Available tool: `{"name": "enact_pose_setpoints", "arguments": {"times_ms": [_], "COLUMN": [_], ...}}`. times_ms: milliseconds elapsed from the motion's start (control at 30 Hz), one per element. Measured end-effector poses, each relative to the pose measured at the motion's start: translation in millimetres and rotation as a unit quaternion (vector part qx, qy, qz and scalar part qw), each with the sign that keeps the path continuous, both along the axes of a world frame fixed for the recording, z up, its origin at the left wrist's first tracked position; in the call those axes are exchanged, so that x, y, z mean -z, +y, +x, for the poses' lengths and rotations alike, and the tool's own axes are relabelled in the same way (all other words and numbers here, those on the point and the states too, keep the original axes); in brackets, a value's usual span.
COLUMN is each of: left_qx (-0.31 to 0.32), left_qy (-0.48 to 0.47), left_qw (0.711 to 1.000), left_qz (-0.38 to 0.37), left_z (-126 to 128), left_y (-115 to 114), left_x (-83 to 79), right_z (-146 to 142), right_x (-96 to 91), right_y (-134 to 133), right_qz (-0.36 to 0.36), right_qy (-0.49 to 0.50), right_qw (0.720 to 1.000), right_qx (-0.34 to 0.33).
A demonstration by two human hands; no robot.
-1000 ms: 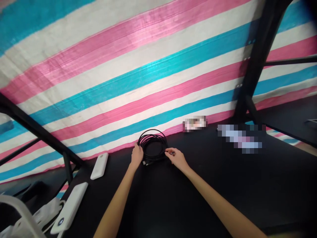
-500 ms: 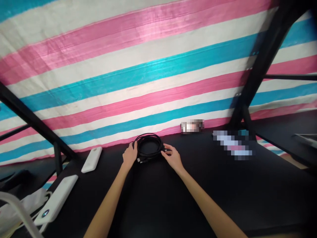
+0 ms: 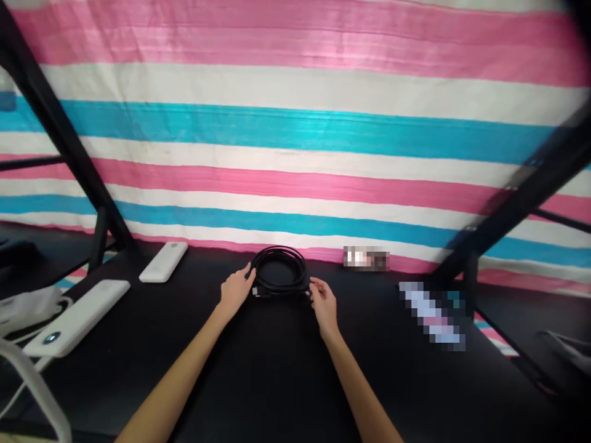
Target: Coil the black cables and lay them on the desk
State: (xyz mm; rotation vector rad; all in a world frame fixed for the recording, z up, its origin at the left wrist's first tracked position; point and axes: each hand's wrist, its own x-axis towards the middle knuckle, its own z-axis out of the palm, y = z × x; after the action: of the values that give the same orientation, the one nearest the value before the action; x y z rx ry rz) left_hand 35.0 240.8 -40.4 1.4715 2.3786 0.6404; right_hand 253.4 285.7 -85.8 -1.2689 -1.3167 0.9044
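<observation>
A coiled black cable (image 3: 279, 289) lies on the black tabletop, its loops forming a ring. One plug with a light metal tip shows at the coil's front left. My left hand (image 3: 235, 290) rests against the left side of the ring, fingers stretched out and slightly apart, not wrapped round the loops. On the other side, my right hand (image 3: 324, 304) has its thumb and fingertips pinched together at the coil's lower right, where a small light-tipped end of the cable pokes out. The fingers partly hide that end.
Two white power banks (image 3: 164, 263) (image 3: 83, 317) lie on the left, with a white cable and a white plastic item beside them. Blurred items (image 3: 366, 258) (image 3: 431, 315) sit at the back and right. Black frame bars (image 3: 69, 141) flank the table; a striped sheet (image 3: 295, 135) hangs behind.
The view has tilted and turned. My right hand has drawn its fingers closer together at the cable end. My left hand stays at the coil's left side, and the coil remains on the table.
</observation>
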Motion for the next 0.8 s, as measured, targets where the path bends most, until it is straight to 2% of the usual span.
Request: {"name": "enact_pose_setpoints", "arguments": {"times_ms": [167,300,467,600,700,800], "left_qx": [0.01,0.004,-0.001,0.002,0.005,0.008], "left_qy": [-0.051,-0.079,-0.088,-0.113,-0.129,-0.148], "left_qw": [0.998,0.994,0.993,0.989,0.987,0.983], "left_qz": [0.039,0.077,0.082,0.091,0.1,0.105], "left_z": [-2.8,-3.9,-7.5,-12.4,-14.2,-13.3], "left_y": [-7.1,-11.8,-11.3,-9.8,-7.8,-5.4], "left_x": [10.6,9.8,9.2,13.7,15.4,16.2], "right_z": [-1.1,1.0,9.2,12.7,8.8,-1.0], "right_x": [-2.9,-4.8,-12.4,-21.8,-28.3,-31.8], "right_y": [-2.5,-2.8,-3.7,1.3,17.4,44.3], "right_qz": [-0.029,-0.037,0.023,0.093,0.13,0.152], "right_qy": [-0.012,-0.031,-0.105,-0.187,-0.236,-0.256], "right_qw": [0.999,0.999,0.994,0.978,0.963,0.953], "right_qx": [-0.013,-0.003,0.019,0.007,-0.016,-0.054]}}
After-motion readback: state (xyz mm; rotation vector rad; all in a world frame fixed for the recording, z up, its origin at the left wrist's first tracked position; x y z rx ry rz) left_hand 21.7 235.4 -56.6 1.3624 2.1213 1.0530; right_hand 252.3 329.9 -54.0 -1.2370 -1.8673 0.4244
